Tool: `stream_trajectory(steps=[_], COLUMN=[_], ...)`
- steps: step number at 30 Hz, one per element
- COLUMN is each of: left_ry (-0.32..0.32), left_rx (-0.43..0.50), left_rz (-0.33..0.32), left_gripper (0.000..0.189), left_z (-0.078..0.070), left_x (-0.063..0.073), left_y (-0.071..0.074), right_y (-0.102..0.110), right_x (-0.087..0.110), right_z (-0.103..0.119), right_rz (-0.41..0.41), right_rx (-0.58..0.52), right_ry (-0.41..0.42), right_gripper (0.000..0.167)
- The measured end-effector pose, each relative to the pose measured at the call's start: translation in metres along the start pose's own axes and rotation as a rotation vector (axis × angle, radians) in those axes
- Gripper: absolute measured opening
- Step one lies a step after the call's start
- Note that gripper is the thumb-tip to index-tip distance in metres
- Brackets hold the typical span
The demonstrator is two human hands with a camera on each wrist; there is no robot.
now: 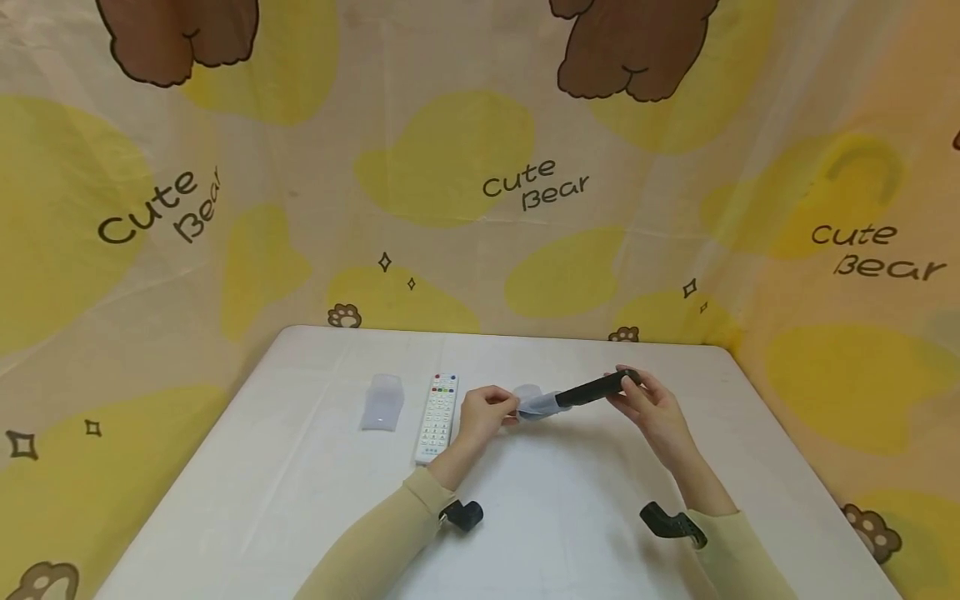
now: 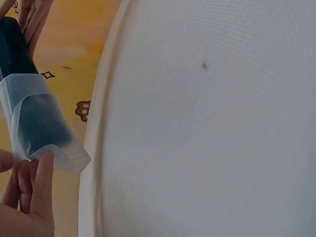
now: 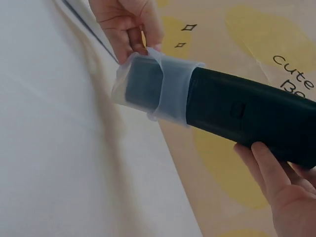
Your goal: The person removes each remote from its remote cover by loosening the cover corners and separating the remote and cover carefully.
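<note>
A black remote control [image 1: 592,390] is held up above the table, its back with a small battery-cover latch facing the right wrist camera. Over its left end sits a translucent silicone cover [image 3: 177,89], partly folded back on itself, through which the remote's end shows. My left hand [image 1: 483,414] pinches the loose edge of this cover between thumb and fingers. At the other end, my right hand [image 1: 660,412] grips the bare part of the remote. In the left wrist view the cover's closed tip [image 2: 79,160] sticks out past the remote's end.
A white remote control [image 1: 437,417] with small coloured buttons lies on the white table [image 1: 285,500], just left of my left hand. Farther left lies another translucent cover [image 1: 382,404], flat. A bear-patterned curtain [image 1: 450,167] hangs behind the table and along its sides.
</note>
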State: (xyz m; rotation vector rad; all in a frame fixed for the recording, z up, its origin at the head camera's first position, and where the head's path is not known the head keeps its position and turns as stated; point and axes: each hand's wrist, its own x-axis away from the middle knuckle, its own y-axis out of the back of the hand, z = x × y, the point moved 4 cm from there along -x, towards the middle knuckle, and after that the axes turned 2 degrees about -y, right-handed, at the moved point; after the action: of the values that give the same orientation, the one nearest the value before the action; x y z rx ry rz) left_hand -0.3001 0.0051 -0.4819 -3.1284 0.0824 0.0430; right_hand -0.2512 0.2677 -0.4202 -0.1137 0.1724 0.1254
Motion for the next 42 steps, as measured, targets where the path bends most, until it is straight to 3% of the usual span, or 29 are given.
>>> stream_trajectory(steps=[6, 9, 14, 17, 21, 31, 42], left_ry=[-0.034, -0.047, -0.062, -0.074, -0.097, -0.164, -0.158], left_rx=[-0.022, -0.031, -0.038, -0.064, -0.114, -0.263, -0.282], left_rz=[-0.013, -0.014, -0.016, -0.034, -0.046, -0.087, -0.104], left_gripper=[0.01, 0.009, 0.01, 0.009, 0.007, 0.007, 0.009], left_z=[0.001, -0.003, -0.008, 0.0, -0.002, -0.008, -0.008], left_x=[-0.002, -0.002, 0.0, -0.006, -0.008, -0.008, -0.011], left_y=[0.002, 0.003, 0.003, 0.004, 0.005, 0.005, 0.006], right_y=[-0.001, -0.001, 0.001, 0.002, 0.004, 0.009, 0.013], right_x=[0.002, 0.004, 0.007, 0.009, 0.011, 0.013, 0.015], right_z=[-0.001, -0.001, -0.003, -0.005, -0.008, -0.015, -0.018], right_rz=[-0.062, -0.059, -0.051, -0.062, -0.079, -0.139, -0.146], right_rx=[0.114, 0.142, 0.102, 0.052, 0.018, 0.051, 0.064], right_ry=[-0.148, -0.199, -0.245, -0.292, -0.335, -0.399, -0.406], right_gripper=[0.062, 0.068, 0.063, 0.06, 0.058, 0.054, 0.05])
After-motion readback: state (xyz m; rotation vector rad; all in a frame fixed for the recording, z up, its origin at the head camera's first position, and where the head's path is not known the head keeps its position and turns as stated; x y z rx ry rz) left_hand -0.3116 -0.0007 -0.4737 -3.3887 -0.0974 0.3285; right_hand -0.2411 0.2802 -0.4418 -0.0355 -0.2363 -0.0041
